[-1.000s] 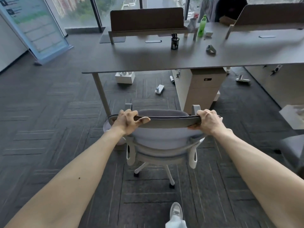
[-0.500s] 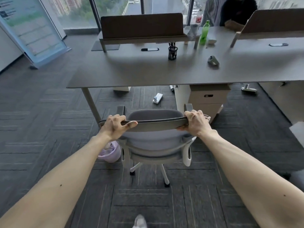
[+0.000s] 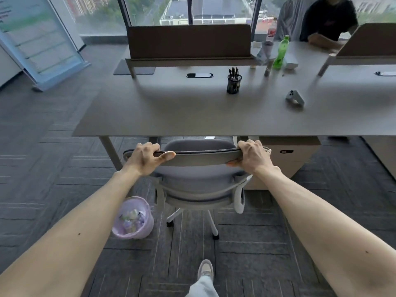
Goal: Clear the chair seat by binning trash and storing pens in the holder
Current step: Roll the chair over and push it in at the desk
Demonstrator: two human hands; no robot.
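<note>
A grey office chair (image 3: 199, 181) stands with its seat partly under the desk (image 3: 171, 116). My left hand (image 3: 145, 157) grips the left end of the chair's backrest top and my right hand (image 3: 252, 156) grips the right end. The seat surface that shows bears nothing. A black mesh pen holder (image 3: 234, 83) with several pens stands on the desk beyond the chair. A pale purple bin (image 3: 134, 218) holding crumpled trash sits on the carpet left of the chair, under my left forearm.
A drawer cabinet (image 3: 285, 159) stands under the desk right of the chair. On the desk lie a grey device (image 3: 295, 99) and a green bottle (image 3: 280, 52). A person sits across the desk at far right. A standing banner (image 3: 40, 41) leans at far left.
The chair has rolled forward, its seat now going under the desk's edge. I have stepped closer, and the purple bin has come into full view left of the chair. Both hands kept their grip.
</note>
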